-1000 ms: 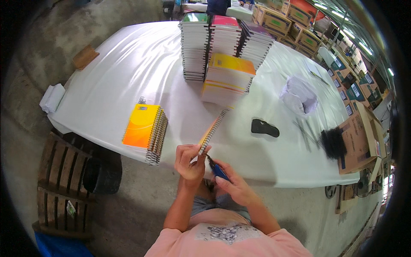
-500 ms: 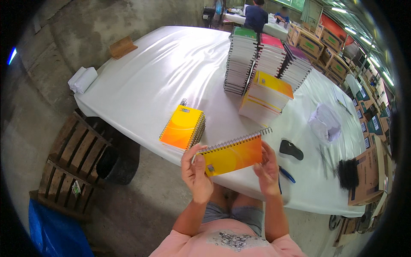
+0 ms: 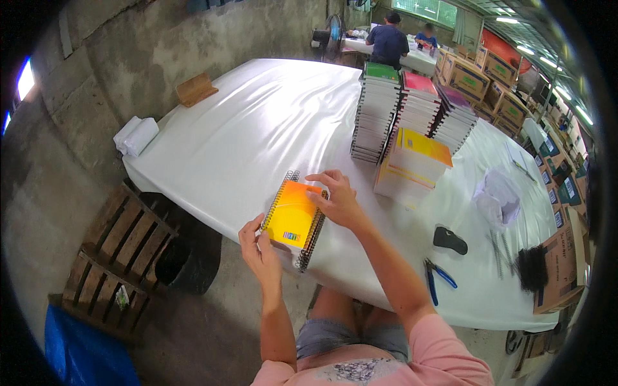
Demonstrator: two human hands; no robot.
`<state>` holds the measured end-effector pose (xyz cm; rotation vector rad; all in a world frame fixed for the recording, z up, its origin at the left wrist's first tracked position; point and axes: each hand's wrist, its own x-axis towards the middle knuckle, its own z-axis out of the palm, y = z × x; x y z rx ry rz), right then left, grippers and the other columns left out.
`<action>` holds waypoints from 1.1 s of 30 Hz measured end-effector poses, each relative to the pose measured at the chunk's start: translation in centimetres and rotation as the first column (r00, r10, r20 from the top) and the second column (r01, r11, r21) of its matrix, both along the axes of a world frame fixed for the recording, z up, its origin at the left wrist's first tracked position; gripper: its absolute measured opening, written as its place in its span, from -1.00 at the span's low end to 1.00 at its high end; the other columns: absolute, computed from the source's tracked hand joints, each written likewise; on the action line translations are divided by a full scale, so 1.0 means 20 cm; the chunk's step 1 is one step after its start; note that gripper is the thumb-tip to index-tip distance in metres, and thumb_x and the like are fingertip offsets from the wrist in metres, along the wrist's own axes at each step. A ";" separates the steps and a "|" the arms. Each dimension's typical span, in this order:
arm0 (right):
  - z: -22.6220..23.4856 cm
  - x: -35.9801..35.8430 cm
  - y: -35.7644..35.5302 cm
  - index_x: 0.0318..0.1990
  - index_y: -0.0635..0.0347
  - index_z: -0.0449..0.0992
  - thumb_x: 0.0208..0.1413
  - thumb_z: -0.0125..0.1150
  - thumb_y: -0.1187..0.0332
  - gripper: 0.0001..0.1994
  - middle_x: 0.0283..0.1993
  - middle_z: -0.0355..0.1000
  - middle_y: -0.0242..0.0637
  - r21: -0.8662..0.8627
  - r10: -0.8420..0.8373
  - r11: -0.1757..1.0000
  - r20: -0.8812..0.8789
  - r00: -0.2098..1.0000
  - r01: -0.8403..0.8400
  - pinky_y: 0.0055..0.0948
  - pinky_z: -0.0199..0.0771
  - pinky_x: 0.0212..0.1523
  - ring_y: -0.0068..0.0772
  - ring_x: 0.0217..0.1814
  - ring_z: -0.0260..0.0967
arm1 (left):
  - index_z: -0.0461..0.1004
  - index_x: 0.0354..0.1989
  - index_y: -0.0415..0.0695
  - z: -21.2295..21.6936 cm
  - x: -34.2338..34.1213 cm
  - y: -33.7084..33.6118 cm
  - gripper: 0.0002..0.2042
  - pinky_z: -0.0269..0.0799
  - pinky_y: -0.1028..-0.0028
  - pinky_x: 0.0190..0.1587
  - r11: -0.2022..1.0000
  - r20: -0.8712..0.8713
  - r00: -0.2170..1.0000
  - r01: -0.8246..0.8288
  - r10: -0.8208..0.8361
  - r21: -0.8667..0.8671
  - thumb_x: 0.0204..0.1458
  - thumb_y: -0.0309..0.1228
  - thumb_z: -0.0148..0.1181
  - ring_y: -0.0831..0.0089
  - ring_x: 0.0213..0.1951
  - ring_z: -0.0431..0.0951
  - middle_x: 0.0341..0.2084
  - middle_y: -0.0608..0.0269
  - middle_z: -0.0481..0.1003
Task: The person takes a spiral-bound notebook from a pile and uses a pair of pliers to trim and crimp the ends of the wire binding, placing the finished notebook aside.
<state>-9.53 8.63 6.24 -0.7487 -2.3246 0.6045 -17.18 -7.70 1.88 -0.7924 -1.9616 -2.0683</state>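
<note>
Around the work: white-covered desk (image 3: 244,135) carries tall stacks of spiral notebooks (image 3: 412,116) behind, a yellow-topped stack (image 3: 412,167) just right of the right hand (image 3: 338,199), blue-handled pliers (image 3: 434,276) and a black tool (image 3: 449,239) further right, a wooden pallet (image 3: 116,257) on the floor to the left; nothing blocks the hands. The orange-yellow spiral notebook (image 3: 293,222) lies flat on a small pile at the desk's near edge, coil binding along its left side. Its long axis runs from near-left to far-right, top end pointing away from the person; left hand (image 3: 261,251) fingers pinch its near corner, right hand fingers spread open, resting on its far right corner.
</note>
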 end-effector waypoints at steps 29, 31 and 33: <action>0.25 1.06 0.89 -0.46 0.28 0.53 -0.10 0.33 0.15 -0.69 -0.60 0.42 -0.30 -0.179 -0.662 0.749 -0.213 0.718 0.638 -0.46 0.35 -0.50 -0.47 -0.55 0.37 | 0.27 -0.07 -0.27 0.33 0.37 -0.04 -0.74 0.16 0.27 0.12 0.931 -0.580 0.809 0.138 0.091 0.339 0.16 -0.36 -0.15 0.20 0.03 0.27 -0.04 0.04 0.25; 0.30 1.06 0.74 -0.48 0.30 0.48 -0.07 0.30 0.30 -0.78 -0.59 0.40 -0.33 -0.206 -0.505 0.861 -0.458 0.732 0.465 -0.51 0.34 -0.47 -0.54 -0.51 0.36 | 0.25 -0.06 -0.29 0.36 0.45 0.01 -0.69 0.13 0.22 0.13 0.930 -0.658 0.746 0.309 -0.105 0.201 0.10 -0.33 -0.03 0.18 0.04 0.26 -0.04 0.01 0.24; 0.25 1.14 0.53 -0.50 0.30 0.44 -0.08 0.25 0.49 -0.90 -0.56 0.39 -0.35 -0.209 -0.420 0.907 -0.525 0.740 0.367 -0.52 0.35 -0.44 -0.56 -0.47 0.36 | 0.28 -0.04 -0.26 0.40 0.63 0.12 -0.62 0.06 0.16 0.17 0.940 -0.577 0.777 0.337 -0.253 0.041 0.03 -0.29 0.08 0.18 0.04 0.26 -0.04 0.02 0.26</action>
